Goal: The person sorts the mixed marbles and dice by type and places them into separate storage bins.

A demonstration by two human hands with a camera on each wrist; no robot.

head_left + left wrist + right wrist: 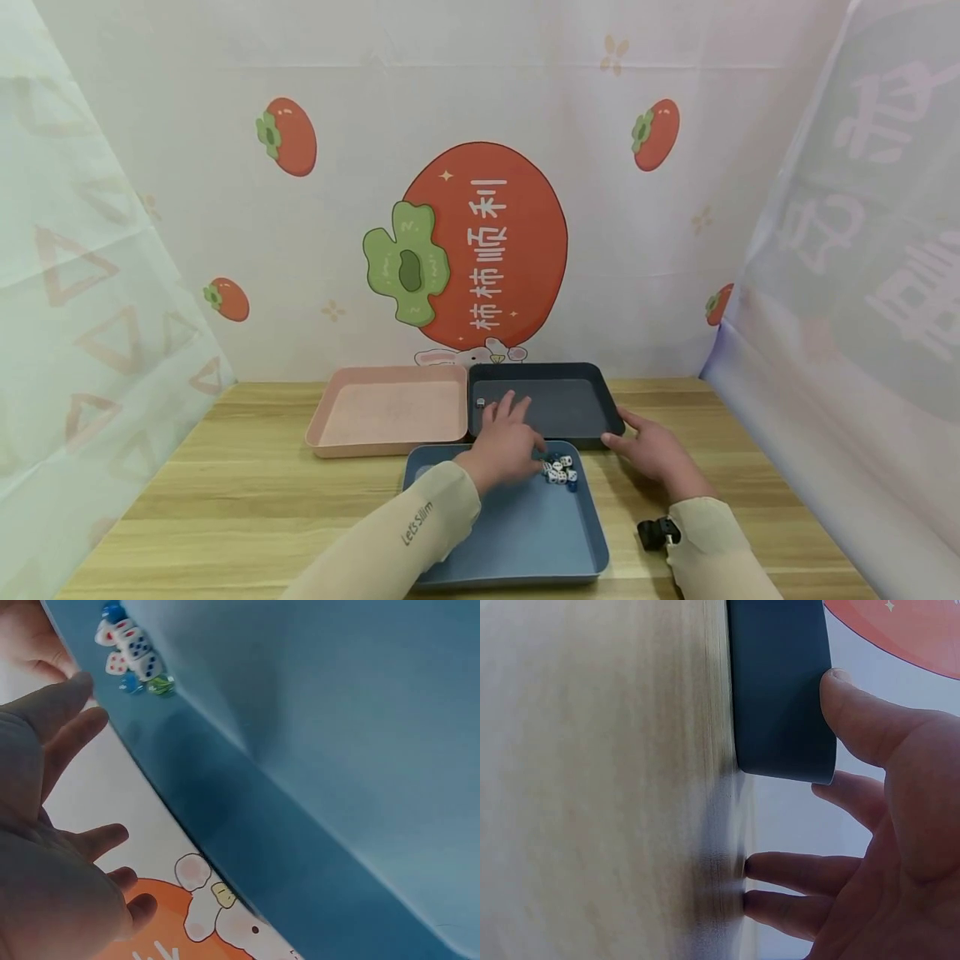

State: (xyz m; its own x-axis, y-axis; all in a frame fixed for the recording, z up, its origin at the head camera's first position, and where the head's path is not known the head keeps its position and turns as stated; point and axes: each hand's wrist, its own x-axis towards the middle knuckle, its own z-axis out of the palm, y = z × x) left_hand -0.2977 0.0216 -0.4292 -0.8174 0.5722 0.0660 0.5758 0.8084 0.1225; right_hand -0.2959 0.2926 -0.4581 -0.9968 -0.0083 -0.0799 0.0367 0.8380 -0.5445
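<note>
Where the dice [558,473] cluster with beads [131,683] in the upper right of the blue tray [532,542], at the lower middle of the head view, the left hand [504,450] hangs just beside them, fingers spread wide. Right of centre, the right hand [654,452] pinches a corner of the dark tray [558,404], whose left end holds a small die [481,403]. Left of it, the pink tray [397,408] sits on the tabletop [225,500].
</note>
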